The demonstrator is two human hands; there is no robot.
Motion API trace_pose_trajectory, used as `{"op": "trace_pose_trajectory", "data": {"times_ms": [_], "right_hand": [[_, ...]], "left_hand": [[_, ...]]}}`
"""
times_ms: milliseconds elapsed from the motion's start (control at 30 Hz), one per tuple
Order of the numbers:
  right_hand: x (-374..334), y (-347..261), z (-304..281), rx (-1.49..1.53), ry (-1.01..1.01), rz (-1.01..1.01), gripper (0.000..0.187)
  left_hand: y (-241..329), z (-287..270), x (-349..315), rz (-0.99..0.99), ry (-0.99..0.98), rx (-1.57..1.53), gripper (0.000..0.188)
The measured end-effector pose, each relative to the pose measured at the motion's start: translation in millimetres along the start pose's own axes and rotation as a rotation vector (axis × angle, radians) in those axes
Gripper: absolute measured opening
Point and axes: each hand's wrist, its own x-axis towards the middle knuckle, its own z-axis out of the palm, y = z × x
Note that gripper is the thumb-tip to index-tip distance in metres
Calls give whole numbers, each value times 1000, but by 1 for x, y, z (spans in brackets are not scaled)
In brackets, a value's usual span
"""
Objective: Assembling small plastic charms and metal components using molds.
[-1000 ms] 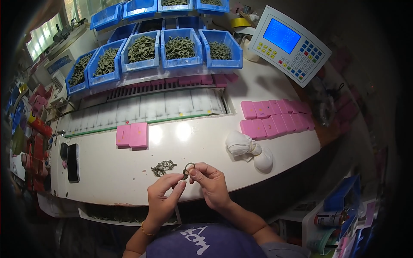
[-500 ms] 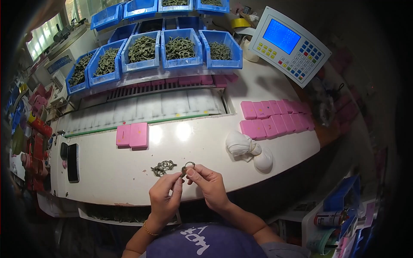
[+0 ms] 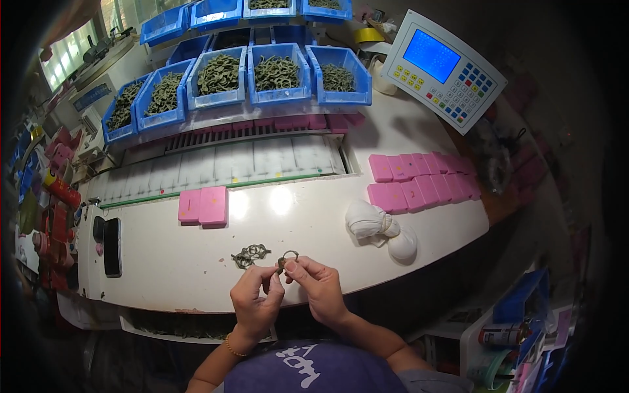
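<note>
Near the front edge of the white table, my two hands meet around a small dark green ring [image 3: 291, 253]. My right hand [image 3: 321, 289] pinches it between thumb and fingers, its hoop standing up above the fingertips. From the other side, the closed fingertips of my left hand [image 3: 255, 301] grip the lower part of the same ring, which they partly hide. A small loose heap of similar green rings [image 3: 249, 256] lies on the table just beyond my left hand.
Blue bins [image 3: 219, 98] full of green pieces stand on racks at the back. Two pink blocks [image 3: 203, 206] lie left of centre, with rows of more pink blocks [image 3: 426, 191] at right. White cloth pouches [image 3: 370, 221], a keypad console [image 3: 439, 72] and a phone [image 3: 113, 247] are around.
My left hand's thumb and fingers have shifted slightly on the ring, and the hoop shows a little more. The long white belt at the back shows its dark marks in different places.
</note>
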Motion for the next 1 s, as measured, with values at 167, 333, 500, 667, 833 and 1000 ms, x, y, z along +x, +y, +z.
{"op": "trace_pose_trajectory", "data": {"times_ms": [167, 333, 500, 667, 833, 1000], "right_hand": [[-1, 1, 1, 12, 21, -2, 19], [1, -3, 1, 50, 32, -21, 18], [3, -6, 0, 72, 22, -33, 18], [3, -7, 2, 66, 51, -29, 16], [1, -6, 4, 26, 80, -45, 16], [-4, -3, 2, -96, 86, -128, 14]], "left_hand": [[2, 2, -1, -30, 26, 2, 12], [1, -1, -1, -37, -26, -81, 13], [4, -4, 1, -13, -91, -120, 19], [2, -5, 0, -37, -84, -118, 19], [2, -5, -1, -59, -79, -118, 18], [3, -3, -1, -52, -53, -96, 15]]}}
